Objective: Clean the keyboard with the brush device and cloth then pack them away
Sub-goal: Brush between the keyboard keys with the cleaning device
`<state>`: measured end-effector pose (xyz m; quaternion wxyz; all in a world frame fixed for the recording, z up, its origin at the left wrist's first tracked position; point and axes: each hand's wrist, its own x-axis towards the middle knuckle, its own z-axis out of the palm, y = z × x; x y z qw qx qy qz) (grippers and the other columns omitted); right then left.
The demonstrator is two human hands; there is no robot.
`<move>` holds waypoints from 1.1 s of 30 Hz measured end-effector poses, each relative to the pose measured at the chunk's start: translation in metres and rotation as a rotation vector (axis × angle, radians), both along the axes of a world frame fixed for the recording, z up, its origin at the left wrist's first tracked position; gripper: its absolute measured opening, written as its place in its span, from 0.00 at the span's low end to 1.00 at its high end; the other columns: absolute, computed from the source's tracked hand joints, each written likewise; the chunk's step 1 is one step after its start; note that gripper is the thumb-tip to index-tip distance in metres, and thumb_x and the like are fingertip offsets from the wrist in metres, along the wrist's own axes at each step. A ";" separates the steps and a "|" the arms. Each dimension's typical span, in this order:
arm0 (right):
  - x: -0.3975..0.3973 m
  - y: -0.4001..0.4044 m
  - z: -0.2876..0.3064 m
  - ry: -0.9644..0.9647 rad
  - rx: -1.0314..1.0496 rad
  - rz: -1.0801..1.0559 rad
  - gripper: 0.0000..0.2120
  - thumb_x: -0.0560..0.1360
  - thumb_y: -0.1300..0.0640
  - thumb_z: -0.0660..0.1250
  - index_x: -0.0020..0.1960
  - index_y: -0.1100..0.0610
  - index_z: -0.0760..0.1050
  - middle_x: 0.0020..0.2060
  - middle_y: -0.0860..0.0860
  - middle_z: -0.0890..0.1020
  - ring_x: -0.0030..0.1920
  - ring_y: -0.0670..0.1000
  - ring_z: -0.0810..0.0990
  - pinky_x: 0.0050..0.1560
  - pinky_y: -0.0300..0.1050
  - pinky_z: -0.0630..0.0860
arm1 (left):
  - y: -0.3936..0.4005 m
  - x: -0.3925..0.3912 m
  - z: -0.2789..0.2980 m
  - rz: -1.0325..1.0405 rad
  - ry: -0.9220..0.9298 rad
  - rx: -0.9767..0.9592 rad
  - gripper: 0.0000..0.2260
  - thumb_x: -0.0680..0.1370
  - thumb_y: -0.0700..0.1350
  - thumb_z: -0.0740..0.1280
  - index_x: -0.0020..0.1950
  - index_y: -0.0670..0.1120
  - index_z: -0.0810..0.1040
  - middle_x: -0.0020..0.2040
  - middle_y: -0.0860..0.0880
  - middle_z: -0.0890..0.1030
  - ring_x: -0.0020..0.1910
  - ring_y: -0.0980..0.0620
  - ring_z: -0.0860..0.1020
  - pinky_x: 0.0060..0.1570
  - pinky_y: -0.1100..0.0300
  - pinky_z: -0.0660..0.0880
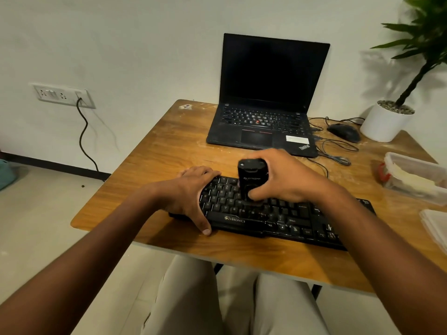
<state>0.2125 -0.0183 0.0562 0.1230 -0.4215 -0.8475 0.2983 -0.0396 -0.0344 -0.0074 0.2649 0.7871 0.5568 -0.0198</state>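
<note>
Keyboard [278,218] cleaning looks to be in its brushing stage, judging by how things lie: the black board sits across the near edge of the wooden table [169,146], and neither wiping nor packing away appears begun. Its front lip carries the word ZEBRONICS in pale letters, with Alt, Shift and Ctrl legible on nearby keys. At its left end the left hand [193,192] presses down to steady it, fingers draped over the far keys and thumb stretched along the front edge. Just beyond the middle rows, the right hand [283,177] wraps around the brush device [251,181], a dark upright cylinder standing on the keys; its printed logo is too blurred to read. To the right, a clear plastic container [416,177] holds something pale, possibly the cloth, though that cannot be confirmed. Farther back stands an open laptop [268,97] marked ThinkPad on its palm rest, screen dark, with a mouse [343,132] and a potted plant [387,119] beside it.
</note>
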 end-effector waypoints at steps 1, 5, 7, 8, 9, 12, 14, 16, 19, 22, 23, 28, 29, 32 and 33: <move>-0.006 -0.002 -0.002 0.067 -0.010 -0.019 0.16 0.66 0.61 0.80 0.50 0.51 0.80 0.44 0.49 0.84 0.45 0.51 0.83 0.47 0.57 0.83 | 0.000 0.001 0.000 0.001 0.003 0.002 0.65 0.59 0.62 0.85 0.85 0.56 0.46 0.80 0.56 0.53 0.79 0.50 0.51 0.81 0.45 0.50; -0.022 -0.010 -0.022 0.150 -0.028 0.048 0.17 0.66 0.60 0.80 0.52 0.50 0.80 0.44 0.46 0.84 0.45 0.46 0.82 0.46 0.49 0.81 | 0.001 0.000 0.000 -0.015 0.011 0.017 0.64 0.59 0.63 0.85 0.84 0.55 0.48 0.80 0.56 0.55 0.79 0.52 0.52 0.81 0.44 0.50; -0.015 -0.007 -0.020 0.062 -0.029 0.046 0.17 0.66 0.61 0.80 0.49 0.48 0.79 0.43 0.46 0.83 0.44 0.45 0.81 0.45 0.49 0.82 | 0.003 -0.001 -0.002 -0.010 0.012 0.010 0.65 0.58 0.64 0.85 0.84 0.56 0.48 0.79 0.56 0.55 0.78 0.51 0.53 0.81 0.43 0.51; -0.011 -0.006 -0.016 -0.003 -0.037 0.052 0.16 0.66 0.61 0.80 0.47 0.47 0.79 0.43 0.46 0.83 0.43 0.45 0.81 0.45 0.49 0.82 | 0.004 -0.002 -0.003 -0.007 0.012 0.004 0.66 0.57 0.65 0.85 0.84 0.56 0.48 0.79 0.57 0.55 0.78 0.51 0.53 0.81 0.42 0.52; -0.007 -0.004 -0.011 -0.069 -0.044 0.063 0.16 0.65 0.61 0.80 0.45 0.47 0.78 0.42 0.46 0.83 0.42 0.46 0.81 0.43 0.50 0.82 | 0.004 -0.003 -0.004 -0.007 0.008 0.001 0.66 0.56 0.65 0.85 0.84 0.57 0.48 0.79 0.57 0.56 0.78 0.50 0.53 0.81 0.42 0.52; -0.009 0.000 0.000 -0.100 -0.006 0.078 0.14 0.66 0.61 0.80 0.44 0.49 0.78 0.41 0.48 0.83 0.41 0.50 0.82 0.41 0.54 0.81 | 0.003 -0.002 -0.003 -0.005 0.010 0.000 0.66 0.57 0.65 0.85 0.84 0.57 0.47 0.79 0.57 0.54 0.78 0.50 0.53 0.81 0.43 0.51; -0.018 0.000 -0.001 0.026 0.008 0.033 0.14 0.66 0.60 0.80 0.46 0.51 0.78 0.41 0.51 0.83 0.41 0.53 0.83 0.40 0.57 0.81 | 0.002 0.000 -0.001 -0.003 0.023 0.001 0.66 0.59 0.63 0.85 0.85 0.55 0.46 0.81 0.56 0.53 0.79 0.50 0.51 0.81 0.45 0.50; -0.025 -0.003 -0.009 0.117 -0.011 0.022 0.15 0.66 0.60 0.80 0.48 0.51 0.79 0.42 0.49 0.84 0.42 0.50 0.82 0.42 0.52 0.81 | 0.001 0.000 0.000 -0.005 0.015 0.010 0.65 0.58 0.63 0.85 0.84 0.55 0.48 0.81 0.56 0.54 0.80 0.50 0.51 0.81 0.46 0.50; -0.021 -0.006 -0.018 0.071 -0.040 0.050 0.16 0.66 0.61 0.80 0.48 0.49 0.79 0.43 0.46 0.83 0.43 0.44 0.81 0.42 0.42 0.79 | 0.002 0.000 0.000 -0.002 0.007 0.009 0.65 0.58 0.63 0.85 0.84 0.55 0.49 0.79 0.56 0.55 0.78 0.51 0.53 0.81 0.46 0.51; -0.006 -0.003 -0.010 -0.078 -0.035 0.058 0.16 0.66 0.61 0.80 0.45 0.47 0.78 0.42 0.45 0.83 0.43 0.44 0.81 0.41 0.44 0.80 | 0.002 -0.001 -0.002 0.001 -0.003 0.002 0.66 0.57 0.63 0.85 0.85 0.56 0.48 0.79 0.57 0.55 0.78 0.49 0.53 0.81 0.44 0.52; -0.003 -0.002 -0.005 -0.105 -0.023 0.063 0.15 0.66 0.61 0.80 0.45 0.47 0.78 0.42 0.46 0.83 0.43 0.45 0.81 0.41 0.46 0.81 | 0.002 -0.002 -0.003 0.003 -0.001 -0.004 0.67 0.57 0.63 0.85 0.85 0.56 0.47 0.79 0.57 0.55 0.78 0.49 0.53 0.81 0.44 0.52; -0.015 -0.006 -0.010 0.144 0.014 -0.041 0.15 0.66 0.60 0.81 0.49 0.52 0.79 0.42 0.49 0.83 0.42 0.48 0.82 0.40 0.47 0.80 | 0.000 0.001 0.000 0.003 0.009 0.002 0.66 0.58 0.63 0.85 0.85 0.56 0.46 0.80 0.56 0.54 0.79 0.49 0.53 0.81 0.46 0.52; -0.019 -0.007 -0.016 0.165 0.012 -0.032 0.16 0.65 0.60 0.81 0.48 0.52 0.79 0.41 0.49 0.83 0.41 0.48 0.81 0.39 0.45 0.79 | 0.000 0.001 0.001 0.007 0.013 0.000 0.66 0.59 0.62 0.85 0.85 0.55 0.45 0.80 0.56 0.54 0.79 0.49 0.52 0.81 0.47 0.52; -0.016 -0.009 -0.022 0.103 -0.027 -0.009 0.16 0.65 0.61 0.81 0.48 0.51 0.79 0.42 0.48 0.83 0.43 0.47 0.82 0.41 0.45 0.80 | 0.000 0.001 0.001 0.005 0.019 -0.002 0.66 0.59 0.63 0.85 0.85 0.55 0.46 0.80 0.56 0.53 0.79 0.49 0.52 0.81 0.47 0.51; -0.009 -0.008 -0.018 0.037 -0.038 -0.010 0.16 0.65 0.62 0.80 0.49 0.51 0.78 0.43 0.48 0.83 0.43 0.48 0.82 0.41 0.46 0.81 | 0.001 0.001 0.000 0.002 0.014 -0.002 0.66 0.58 0.63 0.85 0.85 0.55 0.46 0.80 0.56 0.54 0.79 0.49 0.52 0.81 0.46 0.51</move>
